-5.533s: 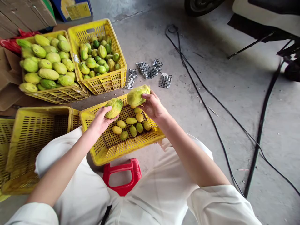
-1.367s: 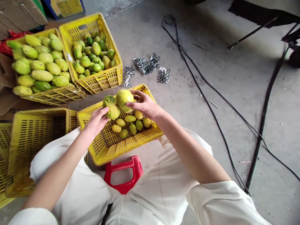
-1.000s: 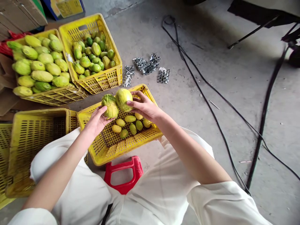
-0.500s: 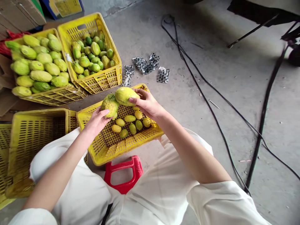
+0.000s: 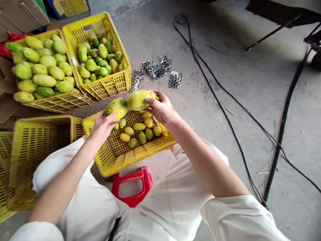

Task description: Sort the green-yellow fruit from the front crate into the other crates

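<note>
Left grip (image 5: 103, 126): I pinch the greener fruit (image 5: 116, 107).
Right grip (image 5: 162, 107): I pinch the yellower fruit (image 5: 139, 100).
Crate (image 5: 104, 164): far edge partly hidden.
Floor (image 5: 198, 113): open room right.

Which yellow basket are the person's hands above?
The basket just beyond the red plastic thing, with small fruits spread on its bottom. The two fuller baskets stand farther back; the other baskets are off to the left.

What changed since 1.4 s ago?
The left fruit and right fruit turned from nearly end-on to side-on. The right hand shifted slightly right and farther out; the left hand barely moved. Nothing gripped or released. Small fruits, near crate, silvery wrappers stayed.
</note>
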A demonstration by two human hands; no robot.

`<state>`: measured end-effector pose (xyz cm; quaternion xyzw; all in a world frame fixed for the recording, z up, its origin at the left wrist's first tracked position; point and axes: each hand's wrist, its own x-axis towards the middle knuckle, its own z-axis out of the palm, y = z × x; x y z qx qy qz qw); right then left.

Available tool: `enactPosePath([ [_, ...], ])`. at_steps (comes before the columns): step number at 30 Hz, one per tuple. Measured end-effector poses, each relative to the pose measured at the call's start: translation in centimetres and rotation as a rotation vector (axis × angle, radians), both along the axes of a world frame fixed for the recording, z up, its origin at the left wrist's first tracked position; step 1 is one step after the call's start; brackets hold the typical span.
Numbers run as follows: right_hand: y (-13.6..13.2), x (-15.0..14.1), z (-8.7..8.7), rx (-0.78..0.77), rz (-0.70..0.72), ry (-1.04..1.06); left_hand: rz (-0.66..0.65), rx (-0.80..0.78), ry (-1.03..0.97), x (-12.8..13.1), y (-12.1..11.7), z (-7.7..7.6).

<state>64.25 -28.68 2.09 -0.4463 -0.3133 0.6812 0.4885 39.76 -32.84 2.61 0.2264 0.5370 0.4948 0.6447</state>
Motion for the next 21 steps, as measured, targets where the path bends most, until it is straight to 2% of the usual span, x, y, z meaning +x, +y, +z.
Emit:
enactPosePath([
  [6,0.1,-0.4,0.2,0.036,0.002,0.053,-0.061,0.045,0.059,-0.5,0.2,-0.6],
  [12,-0.3,-0.6,0.4,0.044,0.046,0.028,-0.054,0.0,0.023,-0.2,0.1,-0.5],
  [21,-0.8,-1.3,0.2,-0.06,0.136,0.039,0.001,-0.139,-0.047,0.4,-0.6,-1.2],
])
